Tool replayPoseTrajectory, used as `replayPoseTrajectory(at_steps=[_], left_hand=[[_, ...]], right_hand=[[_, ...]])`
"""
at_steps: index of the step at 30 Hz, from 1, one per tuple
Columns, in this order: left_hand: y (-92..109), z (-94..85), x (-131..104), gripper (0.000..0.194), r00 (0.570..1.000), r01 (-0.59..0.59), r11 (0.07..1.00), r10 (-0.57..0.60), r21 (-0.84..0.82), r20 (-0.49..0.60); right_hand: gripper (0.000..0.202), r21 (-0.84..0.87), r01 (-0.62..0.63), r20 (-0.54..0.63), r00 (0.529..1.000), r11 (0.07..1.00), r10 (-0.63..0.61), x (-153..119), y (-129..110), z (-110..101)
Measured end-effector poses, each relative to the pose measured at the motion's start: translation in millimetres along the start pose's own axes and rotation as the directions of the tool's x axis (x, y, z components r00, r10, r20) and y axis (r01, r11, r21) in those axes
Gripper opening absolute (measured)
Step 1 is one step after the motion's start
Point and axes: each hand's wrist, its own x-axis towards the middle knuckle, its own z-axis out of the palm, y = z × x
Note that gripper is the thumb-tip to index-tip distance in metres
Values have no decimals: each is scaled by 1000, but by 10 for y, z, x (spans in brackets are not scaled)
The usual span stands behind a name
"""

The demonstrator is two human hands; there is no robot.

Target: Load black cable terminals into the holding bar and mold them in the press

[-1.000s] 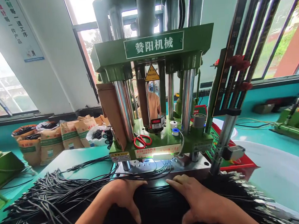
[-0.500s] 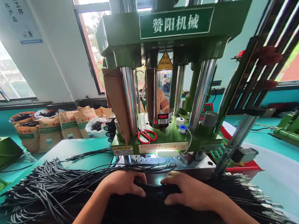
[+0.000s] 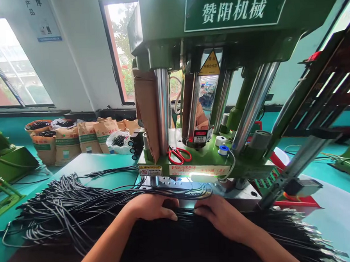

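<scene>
My left hand (image 3: 152, 207) curls over black cables in front of the machine, thumb pointing right. Opposite it, my right hand (image 3: 216, 210) has its fingers bent around the same dark strands, which run between the two hands. Fingertips of both hands are partly hidden, but each appears closed on cables. A big pile of black cables (image 3: 61, 207) spreads at the left, and metal-tipped cable ends (image 3: 309, 229) fan out at the right. Looped cables (image 3: 178, 190) lie across the metal plate of the green press (image 3: 206, 160).
Red-handled scissors (image 3: 180, 155) and a blue tape roll (image 3: 223, 150) sit on the press ledge. Metal columns (image 3: 163, 112) rise above it. Filled sacks (image 3: 65, 144) line the wall at the left. Part of a person (image 3: 200, 116) shows behind the press.
The camera view has shifted, so the press appears larger and further right. My right hand's fingers have drawn in around the cables, and more strands show between my hands.
</scene>
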Motion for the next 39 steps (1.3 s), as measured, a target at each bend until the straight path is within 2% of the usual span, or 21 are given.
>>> replayPoseTrajectory(at_steps=[4,8,11,14,20,23,26,30,36,39], left_hand=[[-26,61,24,33,998,0,997,5,77,-66],[-52,105,47,27,998,-29,994,35,104,-53],[-56,113,47,29,996,-36,991,46,129,-75],[-56,117,47,30,994,-44,987,59,154,-95],[-60,135,65,33,990,-55,981,79,187,-120],[-61,141,69,35,989,-44,978,71,203,-127],[-60,146,68,37,989,-39,975,69,218,-132],[-51,154,75,36,987,-39,973,72,227,-140],[-4,160,147,23,981,-12,965,62,263,-184],[19,184,184,17,981,39,952,21,303,-191]], right_hand=[[22,-4,2,-55,998,1000,-2,5,29,41],[24,9,4,36,999,1000,-4,15,-10,0],[19,-19,-3,119,993,1000,5,26,-61,-50],[15,-10,18,142,990,1000,-16,47,-90,-59],[22,-7,96,95,991,995,-95,85,-29,28],[34,-65,133,61,990,989,-129,91,24,82],[42,-103,133,51,990,986,-128,91,56,111],[43,-100,139,53,990,985,-134,99,65,107],[49,-112,114,-47,992,987,-120,166,-17,105],[50,-114,115,-41,992,987,-120,195,-68,110]])
